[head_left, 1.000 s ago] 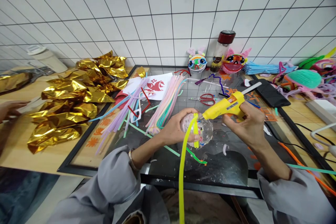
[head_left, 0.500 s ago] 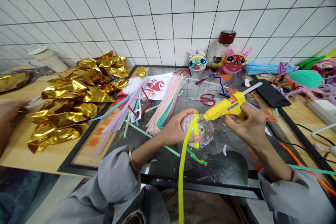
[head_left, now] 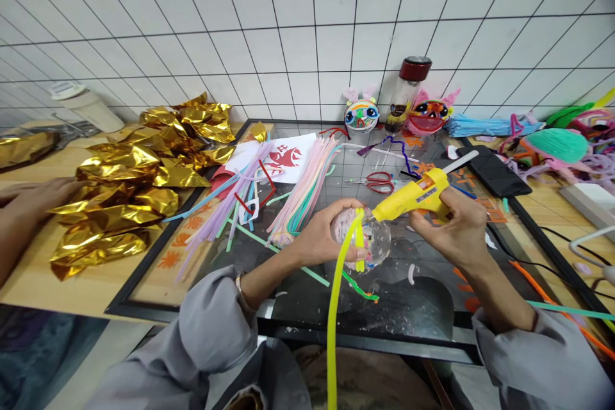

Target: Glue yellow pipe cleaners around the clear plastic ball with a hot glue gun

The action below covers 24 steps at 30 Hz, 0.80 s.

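Note:
My left hand (head_left: 321, 238) is wrapped round a clear plastic ball (head_left: 379, 245), its fingers curled over the left side. A yellow pipe cleaner (head_left: 335, 307) lies across the ball and hangs down past the table edge. In my right hand (head_left: 454, 224) is a yellow glue gun (head_left: 408, 197) with a white glue stick (head_left: 461, 161) out of its back. The gun's nozzle points left and meets the ball's top near the pipe cleaner; whether glue is coming out is too small to see. A short green pipe cleaner (head_left: 360, 287) lies just below the ball.
Bundled pipe cleaners (head_left: 307, 186), red-handled scissors (head_left: 379, 182) and a lidded bottle (head_left: 407, 96) stand or lie beyond my hands. Gold foil (head_left: 120, 166) covers the left, near another person's hand (head_left: 38, 198). A black phone (head_left: 497, 170) and a cable (head_left: 523, 264) are at right.
The other person's hand at the left has moved right, to the edge of the gold foil. My hands, the ball and the glue gun have barely moved.

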### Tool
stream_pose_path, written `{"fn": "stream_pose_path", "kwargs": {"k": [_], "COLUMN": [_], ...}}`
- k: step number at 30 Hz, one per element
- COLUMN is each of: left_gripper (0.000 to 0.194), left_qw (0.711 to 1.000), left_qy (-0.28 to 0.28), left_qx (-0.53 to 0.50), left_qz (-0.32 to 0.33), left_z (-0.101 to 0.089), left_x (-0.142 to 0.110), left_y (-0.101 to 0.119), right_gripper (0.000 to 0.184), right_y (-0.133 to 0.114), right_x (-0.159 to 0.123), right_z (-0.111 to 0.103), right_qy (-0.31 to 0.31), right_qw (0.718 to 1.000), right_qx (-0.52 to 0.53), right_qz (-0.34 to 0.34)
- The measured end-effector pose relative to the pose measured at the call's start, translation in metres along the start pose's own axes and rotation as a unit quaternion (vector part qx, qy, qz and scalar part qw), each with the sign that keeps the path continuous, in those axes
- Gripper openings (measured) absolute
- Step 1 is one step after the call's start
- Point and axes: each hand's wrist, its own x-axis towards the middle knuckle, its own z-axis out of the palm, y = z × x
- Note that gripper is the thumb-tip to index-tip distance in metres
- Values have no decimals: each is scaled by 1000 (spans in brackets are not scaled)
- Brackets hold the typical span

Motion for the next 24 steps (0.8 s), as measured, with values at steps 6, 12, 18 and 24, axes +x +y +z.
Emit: {"fn": "stream_pose_path", "kwargs": {"k": [6,12,18,24], "left_gripper": [74,75,73,74], "left_qw": [1000,1000,1000,1000], "left_qy": [6,0,9,6], "left_qx": [1,-3,23,2], "left_qz": [-2,-8,10,6], "left_z": [0,-1,-3,-2], "left_x": [1,1,1,2], "left_y": [0,-2,-3,-1], "right_gripper": [20,19,21,18], "right_y": [-2,2,7,1], "right_x": [-2,-3,-4,-4], "right_z": [1,0,1,3], "right_qy": [-6,-5,2,-1], "right_qw": [1000,1000,999,1000], "right_qx": [1,9,7,11], "right_qz": [3,13,35,24]}}
